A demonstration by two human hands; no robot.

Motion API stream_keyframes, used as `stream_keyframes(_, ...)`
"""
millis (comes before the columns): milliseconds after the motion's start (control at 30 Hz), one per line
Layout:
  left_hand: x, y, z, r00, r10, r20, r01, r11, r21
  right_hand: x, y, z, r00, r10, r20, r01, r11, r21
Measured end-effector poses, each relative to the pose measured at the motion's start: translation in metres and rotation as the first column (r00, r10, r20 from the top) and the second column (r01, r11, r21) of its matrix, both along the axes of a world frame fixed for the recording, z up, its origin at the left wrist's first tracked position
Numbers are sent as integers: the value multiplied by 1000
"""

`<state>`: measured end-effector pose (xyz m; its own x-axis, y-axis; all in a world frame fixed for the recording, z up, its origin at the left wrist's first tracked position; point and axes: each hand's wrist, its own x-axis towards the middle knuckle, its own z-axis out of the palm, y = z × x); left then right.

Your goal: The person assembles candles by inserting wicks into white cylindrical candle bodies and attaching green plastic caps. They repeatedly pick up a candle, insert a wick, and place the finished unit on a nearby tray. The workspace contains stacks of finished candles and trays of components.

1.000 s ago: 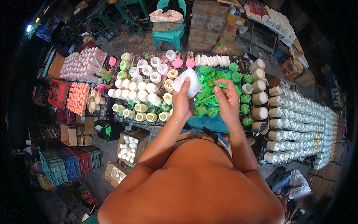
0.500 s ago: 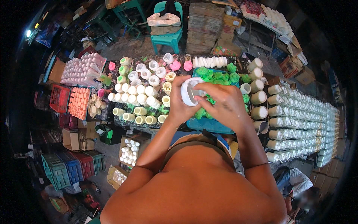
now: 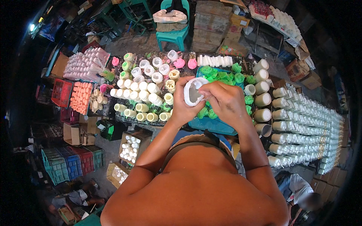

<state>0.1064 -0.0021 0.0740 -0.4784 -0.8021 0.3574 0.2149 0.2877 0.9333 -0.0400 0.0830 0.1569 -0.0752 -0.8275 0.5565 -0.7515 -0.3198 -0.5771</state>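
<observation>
My left hand [image 3: 181,109] grips a white rubbery mould [image 3: 192,92], its hollow side turned toward me. My right hand [image 3: 225,100] pinches the mould's right rim with its fingertips. Both hands hover over a blue tray [image 3: 217,124] holding several green moulds [image 3: 220,75]. To the left of my hands stand several white and cream moulds [image 3: 141,92] in rows on the table.
Long rows of cream-filled moulds [image 3: 301,120] stretch to the right. Pink pieces [image 3: 79,64] and orange pieces [image 3: 81,96] lie at the left. Cardboard boxes [image 3: 132,145] and coloured crates [image 3: 71,162] stand below the table. A teal chair [image 3: 171,34] sits at the back. Another person [image 3: 301,192] crouches at lower right.
I have drawn the white mould toward me and turned it from its closed side to its hollow side. My right hand moved from the green moulds onto its rim.
</observation>
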Motion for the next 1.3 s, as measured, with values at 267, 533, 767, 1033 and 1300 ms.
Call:
stream_keyframes(267, -4, -2, -4, 995, 15, 103, -9, 998, -58, -2, -3, -8, 999, 33, 40, -31, 998, -47)
stream_keyframes(533, 10, -4, -10, 947, 83, 309, -64, 995, -73, -2, -27, -32, 1000, -26, -1, 26, 987, 161)
stream_keyframes(767, 40, -22, -2, 975, -65, 210, -9, 944, 329, 5, -68, -65, 965, -19, 261, -69, 944, 323)
stream_keyframes(1033, 84, -58, -14, 969, -136, 208, 47, 923, 383, 40, -105, -60, 959, -44, 280, -101, 870, 482)
stream_keyframes(1300, 130, -120, -50, 941, 24, 337, -135, 941, 311, 76, -126, -49, 935, -352, 50, 271, 795, 543)
